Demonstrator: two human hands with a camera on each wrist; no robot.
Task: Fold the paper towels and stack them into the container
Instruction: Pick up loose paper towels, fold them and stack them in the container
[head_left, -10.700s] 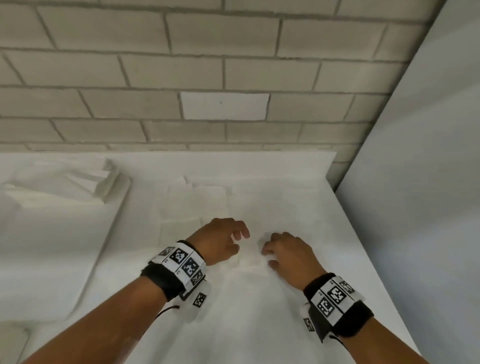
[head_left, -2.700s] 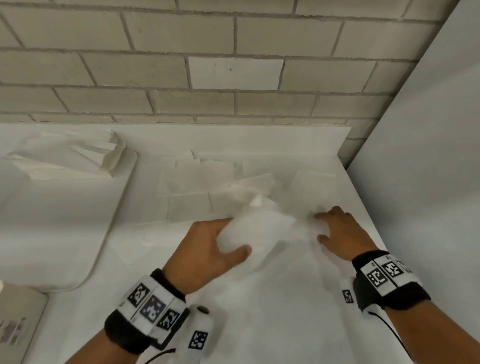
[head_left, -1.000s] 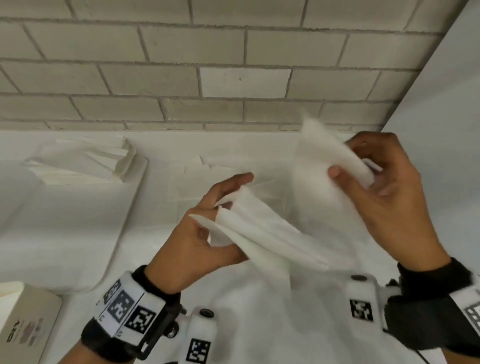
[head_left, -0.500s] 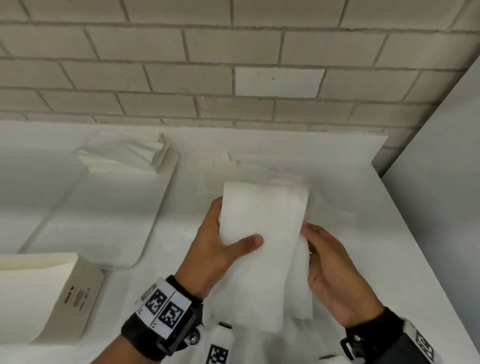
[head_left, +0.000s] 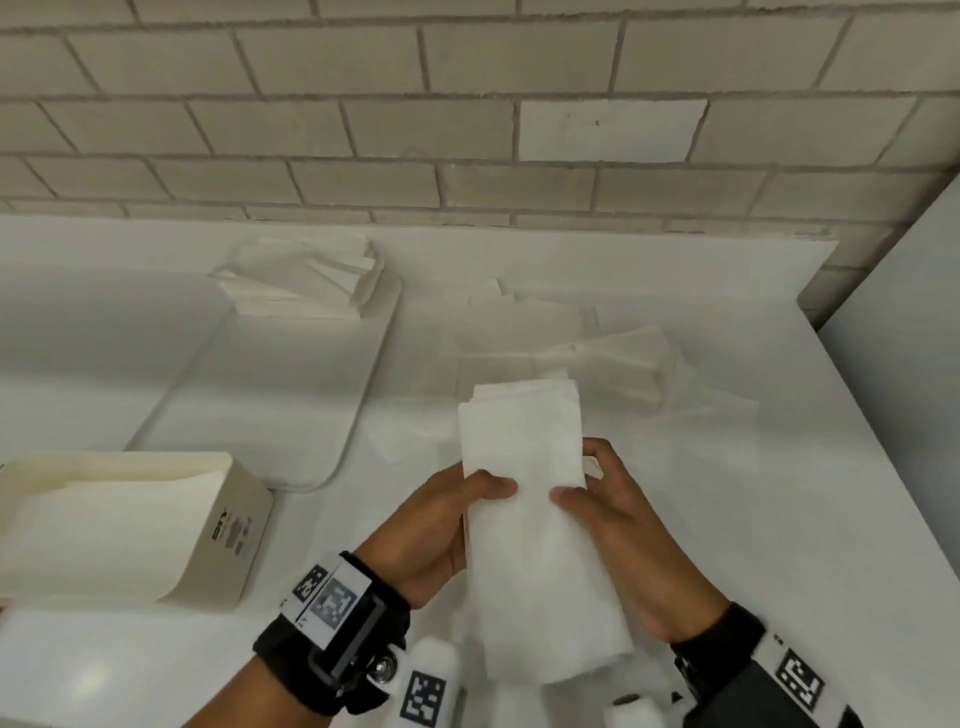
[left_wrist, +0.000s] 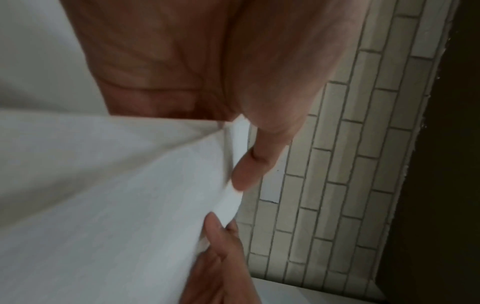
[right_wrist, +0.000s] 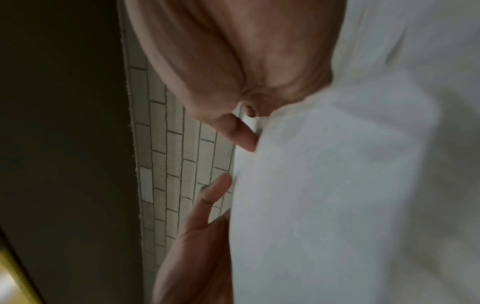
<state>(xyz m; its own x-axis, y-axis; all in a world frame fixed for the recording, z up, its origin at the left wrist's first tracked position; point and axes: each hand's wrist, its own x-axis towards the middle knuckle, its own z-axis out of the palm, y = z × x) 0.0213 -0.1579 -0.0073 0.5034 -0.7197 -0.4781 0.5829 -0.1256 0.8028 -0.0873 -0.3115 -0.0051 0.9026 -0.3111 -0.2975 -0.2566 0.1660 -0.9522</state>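
A folded white paper towel (head_left: 535, 499) is held upright above the counter as a long narrow strip. My left hand (head_left: 441, 525) grips its left edge, thumb on top. My right hand (head_left: 608, 525) grips its right edge the same way. In the left wrist view the thumb (left_wrist: 249, 166) presses on the paper towel (left_wrist: 103, 205). The right wrist view shows a thumb pressing on the paper towel (right_wrist: 337, 185). The cream open container (head_left: 130, 530) stands at the front left, with a white sheet lying inside. More loose paper towels (head_left: 613, 364) lie flat on the counter behind the hands.
A white tray (head_left: 270, 374) lies at the left with a stack of folded towels (head_left: 306, 280) at its far end. A brick wall (head_left: 467, 104) runs along the back. A white panel (head_left: 904, 338) rises at the right edge of the white counter (head_left: 805, 493).
Both hands lifted a towel off the counter, folded it in the air and brought it together into a narrow strip. My view has shifted left, so the container shows more.
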